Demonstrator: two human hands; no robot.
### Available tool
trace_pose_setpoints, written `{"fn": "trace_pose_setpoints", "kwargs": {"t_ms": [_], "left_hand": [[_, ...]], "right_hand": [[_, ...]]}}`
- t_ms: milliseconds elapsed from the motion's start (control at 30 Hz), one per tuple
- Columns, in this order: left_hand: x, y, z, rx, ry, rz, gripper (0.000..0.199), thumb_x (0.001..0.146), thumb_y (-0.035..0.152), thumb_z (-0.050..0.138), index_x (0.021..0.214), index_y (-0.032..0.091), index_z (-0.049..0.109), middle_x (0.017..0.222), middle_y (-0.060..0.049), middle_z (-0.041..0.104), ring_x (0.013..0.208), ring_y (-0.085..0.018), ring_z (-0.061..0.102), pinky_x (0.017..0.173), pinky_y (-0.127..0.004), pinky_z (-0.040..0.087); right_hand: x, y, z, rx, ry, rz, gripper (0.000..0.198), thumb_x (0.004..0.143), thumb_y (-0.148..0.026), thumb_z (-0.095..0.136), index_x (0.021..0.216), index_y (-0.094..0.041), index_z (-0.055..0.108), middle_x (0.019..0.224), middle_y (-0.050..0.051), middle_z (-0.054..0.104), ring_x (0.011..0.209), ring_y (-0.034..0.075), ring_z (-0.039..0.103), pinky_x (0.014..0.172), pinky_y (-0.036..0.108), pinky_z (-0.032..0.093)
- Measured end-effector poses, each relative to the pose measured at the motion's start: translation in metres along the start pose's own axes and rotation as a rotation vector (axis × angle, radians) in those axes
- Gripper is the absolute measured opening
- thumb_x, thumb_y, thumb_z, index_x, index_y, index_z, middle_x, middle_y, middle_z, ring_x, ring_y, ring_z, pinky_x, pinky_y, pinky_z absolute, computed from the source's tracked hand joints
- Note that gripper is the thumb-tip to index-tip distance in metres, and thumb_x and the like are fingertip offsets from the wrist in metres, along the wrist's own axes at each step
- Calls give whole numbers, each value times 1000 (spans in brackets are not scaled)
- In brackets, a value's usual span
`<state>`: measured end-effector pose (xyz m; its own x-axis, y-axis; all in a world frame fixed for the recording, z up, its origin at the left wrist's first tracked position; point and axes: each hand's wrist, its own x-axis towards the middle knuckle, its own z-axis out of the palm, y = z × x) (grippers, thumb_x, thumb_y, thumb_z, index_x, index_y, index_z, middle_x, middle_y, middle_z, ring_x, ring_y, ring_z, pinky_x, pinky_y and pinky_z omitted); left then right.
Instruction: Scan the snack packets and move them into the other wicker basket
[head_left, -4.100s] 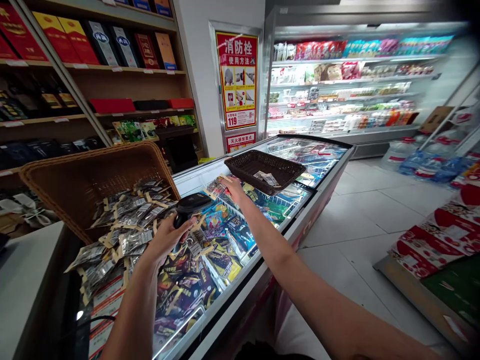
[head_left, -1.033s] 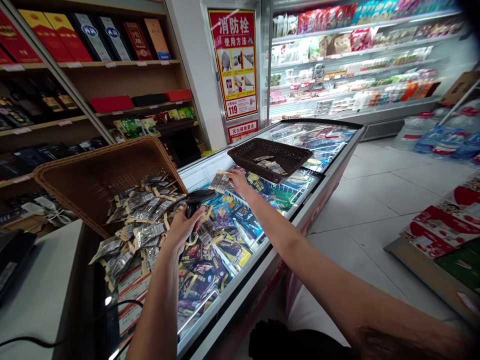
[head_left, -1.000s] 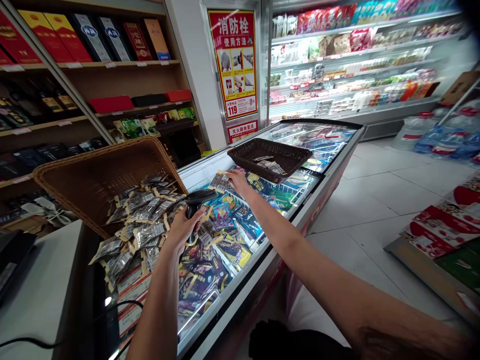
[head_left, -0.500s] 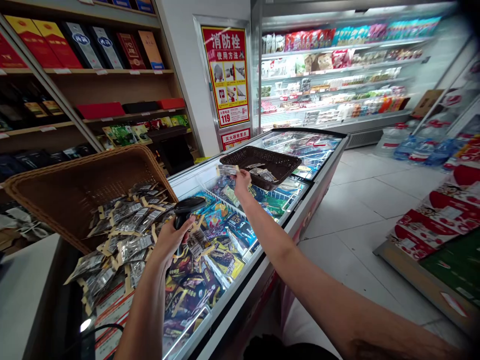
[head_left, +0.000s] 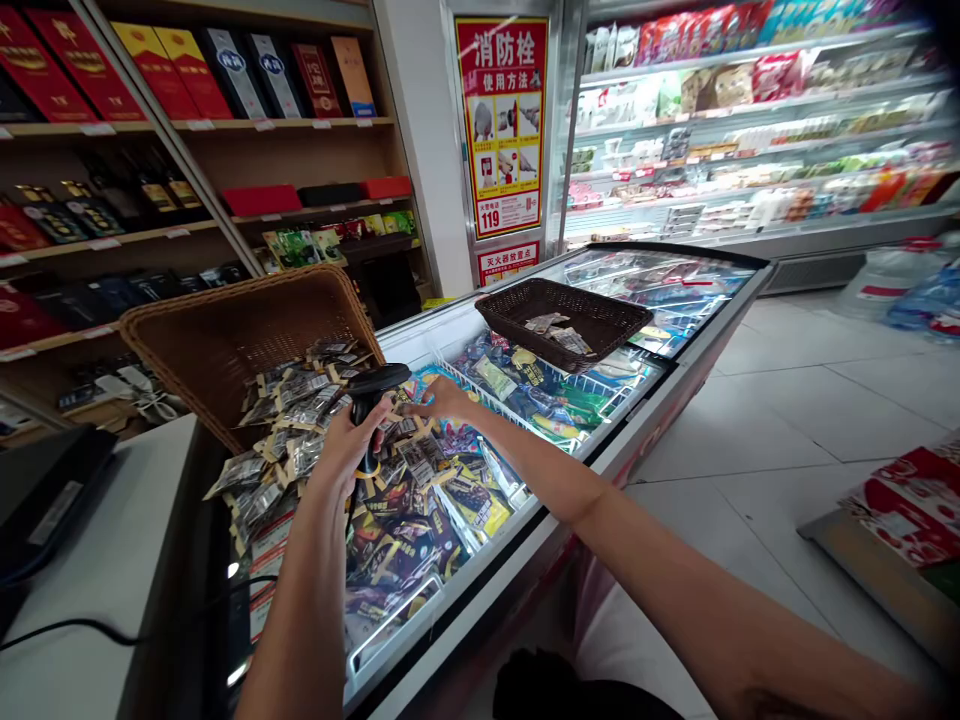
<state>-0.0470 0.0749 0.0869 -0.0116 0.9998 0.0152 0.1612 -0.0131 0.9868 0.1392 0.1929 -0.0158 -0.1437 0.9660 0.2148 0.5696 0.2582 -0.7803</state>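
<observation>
My left hand point(head_left: 351, 440) is closed round the handle of a black handheld barcode scanner point(head_left: 379, 378), its head pointing right. Just right of the scanner, my right hand point(head_left: 444, 398) has its fingers pinched together at a small clear packet point(head_left: 406, 408) with a pale edge, partly hidden by the fingers and the scanner. Under both hands, more small packets point(head_left: 420, 458) lie loose on the glass top of a chest freezer point(head_left: 525, 530). To the left, a tipped brown wicker basket point(head_left: 176, 330) spills a heap of similar packets point(head_left: 304, 405).
A dark woven tray point(head_left: 611, 310) holding a few packets point(head_left: 570, 340) sits farther along the freezer. At left stands a pale counter point(head_left: 161, 500) with a black device point(head_left: 52, 490) and a cable. Shelves line the back; stacked red cartons point(head_left: 911, 500) stand on the right.
My right hand has come back from the dark tray's left edge toward the scanner, lower and to the left. My left hand still grips the scanner. The whole view has swung left.
</observation>
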Motion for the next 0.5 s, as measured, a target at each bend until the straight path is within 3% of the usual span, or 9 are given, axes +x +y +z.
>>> {"fn": "trace_pose_setpoints", "kwargs": {"t_ms": [100, 300, 500], "left_hand": [[1, -2, 1, -14, -18, 3, 60, 53, 61, 92, 80, 18, 61, 69, 4, 59, 51, -9, 49, 46, -22, 36], [4, -7, 3, 10, -25, -2, 63, 53, 66, 91, 79, 17, 61, 66, 4, 58, 51, -9, 49, 46, -22, 35], [4, -7, 3, 4, -30, -3, 63, 51, 63, 93, 81, 17, 61, 69, 4, 59, 51, -9, 49, 46, -23, 35]], "right_hand": [[-9, -12, 8, -152, -26, -11, 52, 50, -61, 97, 68, -20, 71, 108, 15, 64, 124, 41, 52, 102, 50, 47], [-12, -19, 1, -259, -23, 84, 46, 58, -55, 96, 64, -17, 69, 120, 20, 61, 129, 47, 44, 105, 57, 43], [-2, -21, 7, -173, -77, 254, 39, 57, -43, 97, 67, -17, 70, 97, 19, 67, 120, 46, 54, 96, 56, 49]]}}
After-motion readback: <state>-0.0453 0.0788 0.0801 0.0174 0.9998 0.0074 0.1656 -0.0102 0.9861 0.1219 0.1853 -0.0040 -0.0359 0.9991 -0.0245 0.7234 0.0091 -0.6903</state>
